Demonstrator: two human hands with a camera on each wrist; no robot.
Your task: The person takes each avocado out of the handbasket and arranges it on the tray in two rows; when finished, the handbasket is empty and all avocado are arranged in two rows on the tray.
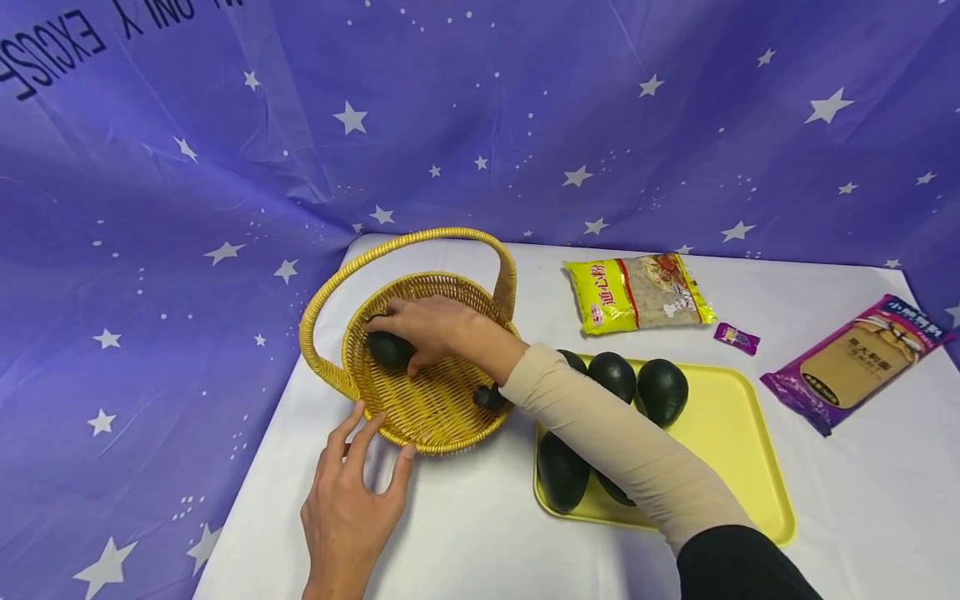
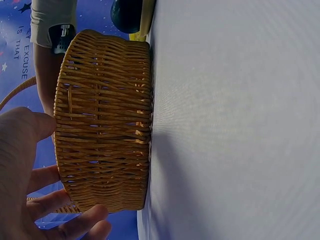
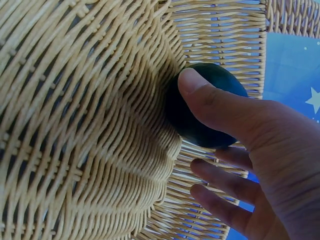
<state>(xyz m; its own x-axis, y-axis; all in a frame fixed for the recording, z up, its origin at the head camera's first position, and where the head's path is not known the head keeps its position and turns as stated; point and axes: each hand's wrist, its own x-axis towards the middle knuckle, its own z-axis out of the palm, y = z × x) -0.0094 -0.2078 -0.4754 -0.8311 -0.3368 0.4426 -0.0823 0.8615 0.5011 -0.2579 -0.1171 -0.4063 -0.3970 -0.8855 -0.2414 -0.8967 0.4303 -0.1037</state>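
Observation:
A round wicker basket with a tall arched handle stands on the white table. Inside it, against the far-left wall, my right hand holds a dark green avocado. From the right wrist view, the thumb lies across that avocado, while the lower fingers are spread apart near the woven wall. My left hand is at the basket's near-left side, fingers spread. In the left wrist view its thumb and fingertips touch the rim and side of the basket.
Right of the basket is a yellow tray with several avocados, partly hidden by my right forearm. Behind it lie a yellow food packet and a small purple sachet. A purple noodle packet lies far right.

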